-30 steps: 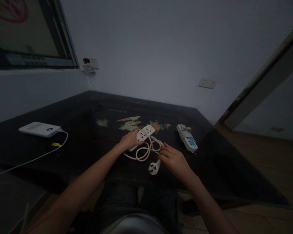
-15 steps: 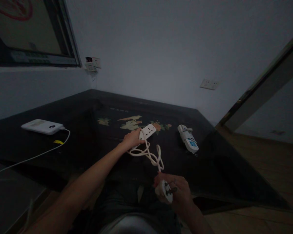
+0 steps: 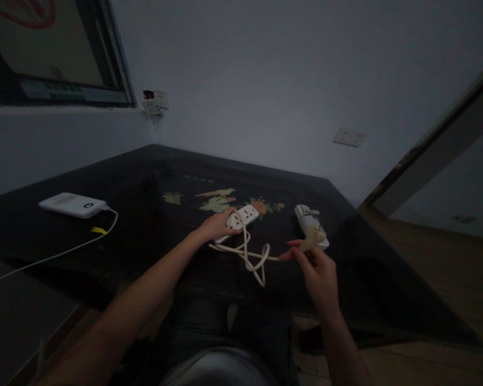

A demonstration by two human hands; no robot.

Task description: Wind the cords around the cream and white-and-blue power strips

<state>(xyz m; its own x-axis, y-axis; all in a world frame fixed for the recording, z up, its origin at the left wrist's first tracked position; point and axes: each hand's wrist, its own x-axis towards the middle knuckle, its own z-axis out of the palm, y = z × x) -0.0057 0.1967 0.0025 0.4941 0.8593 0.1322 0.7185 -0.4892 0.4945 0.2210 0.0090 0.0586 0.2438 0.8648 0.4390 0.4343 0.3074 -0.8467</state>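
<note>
A white power strip lies slantwise on the dark table. My left hand is closed around its near left end, with fingers over the sockets. The strip's white cord lies in loose loops just in front of it and runs right. My right hand pinches the cord close to its pale plug, which sticks up beyond the fingers. Behind the plug lies a second white power strip with its cord wrapped around it, partly covered by the plug.
On the left of the table sits a white power bank with a thin white cable plugged in. A yellow tag is beside that cable. Wall sockets are at the back right, others in the left corner by the window.
My right hand has moved away from my body and to the right, carrying the plug up near the wrapped strip. The cord loops shifted with it. My left hand stays on the strip.
</note>
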